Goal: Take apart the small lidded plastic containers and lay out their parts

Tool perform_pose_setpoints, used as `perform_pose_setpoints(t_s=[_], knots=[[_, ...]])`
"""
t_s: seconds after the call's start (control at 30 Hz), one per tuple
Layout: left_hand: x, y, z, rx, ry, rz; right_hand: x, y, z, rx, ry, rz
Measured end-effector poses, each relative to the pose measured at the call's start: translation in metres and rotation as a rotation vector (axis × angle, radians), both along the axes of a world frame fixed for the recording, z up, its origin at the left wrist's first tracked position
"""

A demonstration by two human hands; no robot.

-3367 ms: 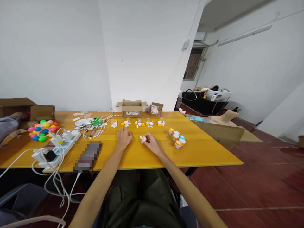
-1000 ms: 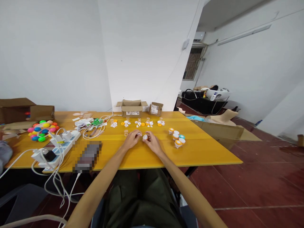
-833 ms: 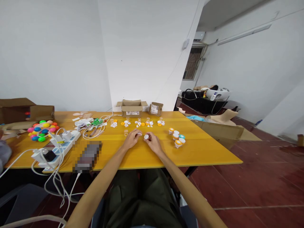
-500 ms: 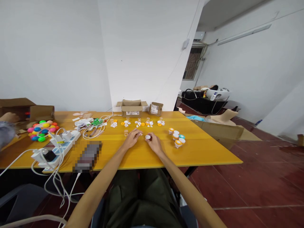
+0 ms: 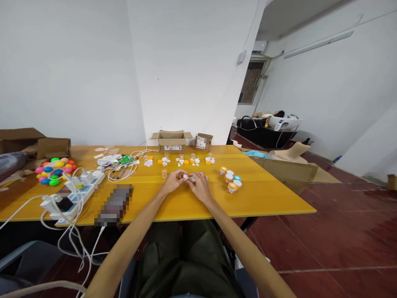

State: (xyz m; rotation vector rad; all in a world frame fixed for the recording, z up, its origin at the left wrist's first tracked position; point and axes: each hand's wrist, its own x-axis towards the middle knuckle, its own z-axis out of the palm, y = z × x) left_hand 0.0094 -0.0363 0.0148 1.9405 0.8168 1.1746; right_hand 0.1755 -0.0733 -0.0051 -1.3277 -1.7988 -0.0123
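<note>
Near the middle of the yellow table, my left hand pinches a small white piece. My right hand holds a small round container just to the right of that piece, and the fingertips of both hands are close together. A clear cup stands left of my left hand. Behind my hands lie small piles of white and orange parts, with clear cups by them. Several lidded jars with orange, white and teal lids stand to the right.
An open cardboard box and a smaller box stand at the back. Colored balls, a power strip with cables and a blurred phone are on the left. Another person's arm reaches in at far left.
My two hands have come closer together, and the container in my right hand is tilted, its white top less visible. The other person's arm has moved further into the box at the left.
</note>
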Motion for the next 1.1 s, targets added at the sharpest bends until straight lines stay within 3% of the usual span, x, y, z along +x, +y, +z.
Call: perform_pose_setpoints(t_s=[0.33, 1.1], knots=[[0.000, -0.001, 0.006, -0.163, -0.137, -0.055, 0.001, 0.000, 0.002, 0.000, -0.013, -0.006], [0.001, -0.010, 0.016, -0.323, -0.234, -0.094, -0.001, 0.001, -0.001, -0.071, -0.051, 0.025]])
